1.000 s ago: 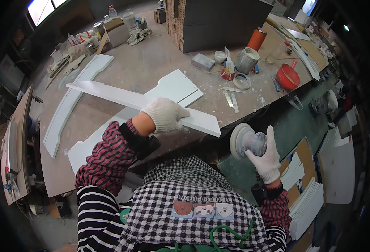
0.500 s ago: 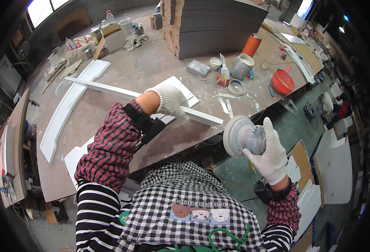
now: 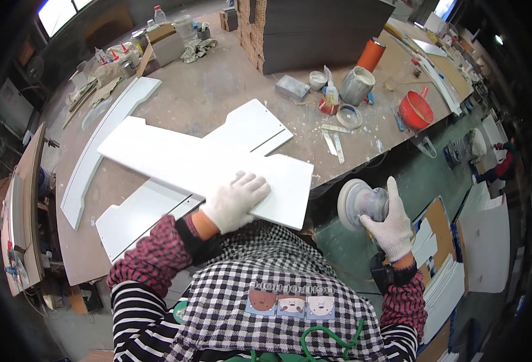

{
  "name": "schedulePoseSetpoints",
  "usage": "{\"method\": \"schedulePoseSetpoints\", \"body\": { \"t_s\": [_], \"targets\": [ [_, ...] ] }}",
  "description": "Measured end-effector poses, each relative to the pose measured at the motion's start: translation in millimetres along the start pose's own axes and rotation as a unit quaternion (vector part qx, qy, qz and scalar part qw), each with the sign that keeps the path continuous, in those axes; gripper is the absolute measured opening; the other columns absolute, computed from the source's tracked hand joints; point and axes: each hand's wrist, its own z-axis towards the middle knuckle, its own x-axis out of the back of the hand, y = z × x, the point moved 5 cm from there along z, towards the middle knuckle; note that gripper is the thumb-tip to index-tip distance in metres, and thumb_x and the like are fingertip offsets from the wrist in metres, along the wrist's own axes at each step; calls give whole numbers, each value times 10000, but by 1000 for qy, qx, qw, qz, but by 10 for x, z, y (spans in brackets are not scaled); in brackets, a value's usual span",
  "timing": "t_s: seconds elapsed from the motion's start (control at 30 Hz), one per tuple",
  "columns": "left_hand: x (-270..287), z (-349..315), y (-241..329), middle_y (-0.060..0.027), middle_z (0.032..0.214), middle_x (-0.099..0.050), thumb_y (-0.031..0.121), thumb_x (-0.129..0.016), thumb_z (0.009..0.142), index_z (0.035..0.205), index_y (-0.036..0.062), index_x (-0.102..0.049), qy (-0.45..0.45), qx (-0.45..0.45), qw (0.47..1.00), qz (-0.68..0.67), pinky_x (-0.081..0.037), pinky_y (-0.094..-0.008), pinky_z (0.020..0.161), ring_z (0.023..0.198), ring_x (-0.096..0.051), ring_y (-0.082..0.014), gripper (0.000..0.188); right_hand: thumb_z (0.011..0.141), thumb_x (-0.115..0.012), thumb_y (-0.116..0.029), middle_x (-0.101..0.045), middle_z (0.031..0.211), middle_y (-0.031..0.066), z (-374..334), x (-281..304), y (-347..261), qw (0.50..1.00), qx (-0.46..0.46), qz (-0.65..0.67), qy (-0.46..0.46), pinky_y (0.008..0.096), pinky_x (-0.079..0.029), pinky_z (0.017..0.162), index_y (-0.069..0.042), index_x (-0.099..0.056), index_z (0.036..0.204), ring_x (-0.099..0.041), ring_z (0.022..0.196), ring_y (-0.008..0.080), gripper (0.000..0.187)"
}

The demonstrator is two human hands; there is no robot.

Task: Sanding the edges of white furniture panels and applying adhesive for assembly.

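Pressing flat on the near end of a long white panel (image 3: pixel 199 166), your left hand (image 3: pixel 235 201) lies with its gloved fingers spread wide and grips nothing. That panel lies across the desk (image 3: pixel 217 90), its near right corner jutting over the near edge, and it rests on top of another white board (image 3: pixel 251 127) with a slot cut in it. Your right hand (image 3: pixel 389 220), also in a white glove, is off the desk to the right, wrapped around a round sander (image 3: pixel 359 202) whose pale disc faces left toward the panel's end, close to it but apart. A curved white strip (image 3: pixel 106 133) lies to the left on the desk. Farther right on the desk stand a grey tin (image 3: pixel 356 84), an orange cylinder (image 3: pixel 371 54) and a red bowl (image 3: pixel 415 110).
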Motion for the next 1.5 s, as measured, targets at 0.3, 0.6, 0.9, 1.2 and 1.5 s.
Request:
{"method": "schedulePoseSetpoints", "body": {
  "t_s": [0.3,0.6,0.9,1.2,1.5],
  "targets": [
    [-195,-139,140,-44,1090,-549,69,-725,664,1106,96,-583,91,32,995,21,-512,-366,889,1084,-526,-292,465,746,-855,-268,-541,1332,133,137,-396,-277,992,93,-37,-73,432,-546,928,-234,-339,1550,-632,1136,355,956],
    [-231,-175,110,-39,1106,-555,70,-722,627,1077,103,-579,95,45,995,1,-496,-386,941,1116,-523,-289,473,834,-770,-313,-536,1336,172,487,-570,-887,963,108,-86,-232,440,-548,924,-329,-430,1482,-661,1085,392,732],
    [-256,-173,84,-51,1155,-565,66,-761,582,1151,106,-595,78,68,994,-23,-477,-402,1003,1167,-518,-296,595,816,-781,-317,-547,1334,170,813,-524,-604,971,35,-126,-200,444,-536,927,-324,-411,1507,-641,1139,371,784],
    [-262,-189,85,-56,1190,-565,74,-756,582,1139,74,-606,76,51,995,-28,-429,-424,1076,1173,-519,-299,577,834,-773,-306,-543,1331,172,839,-561,-724,971,34,-127,-197,447,-542,915,-324,-419,1495,-646,1123,381,751],
    [-267,-172,85,-57,1191,-571,82,-760,568,1158,73,-599,73,54,995,-43,-405,-419,1101,1169,-524,-281,612,797,-780,-350,-574,1287,193,940,-426,-461,983,15,-126,-133,443,-518,969,-235,-293,1578,-622,1163,380,928]
  ]
}}
